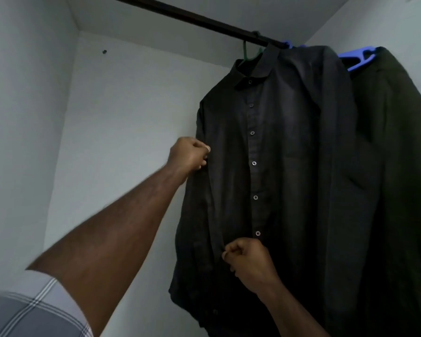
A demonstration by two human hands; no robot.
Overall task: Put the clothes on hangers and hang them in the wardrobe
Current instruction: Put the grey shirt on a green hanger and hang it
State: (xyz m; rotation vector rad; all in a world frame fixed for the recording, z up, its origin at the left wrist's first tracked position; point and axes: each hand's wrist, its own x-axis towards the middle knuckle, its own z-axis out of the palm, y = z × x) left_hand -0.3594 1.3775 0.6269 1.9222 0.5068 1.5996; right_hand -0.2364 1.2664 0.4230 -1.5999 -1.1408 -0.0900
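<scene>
1. While it hangs from the dark rail (pixel 204 20) at the top of the wardrobe, the black shirt (pixel 265 154) faces the camera, buttoned down the front with small pale buttons, collar folded, on a green hanger (pixel 247 51) whose hook sits over the rail.
2. Left hand (pixel 188 156) is curled up tight, pinching the shirt's left edge around sleeve level, roughly mid-height.
3. Right hand (pixel 249 262) is lower down, fingers curled too, pinching the fabric just beside the button placket near the lowest visible button.
4. Just right of the shirt and touching it, a dark green garment (pixel 404 166) hangs on a blue hanger (pixel 357 57), pushed against the right wall.
5. Pale wardrobe walls (pixel 122 117) sit behind everything, and a checked sleeve (pixel 41 310) shows bottom left.
</scene>
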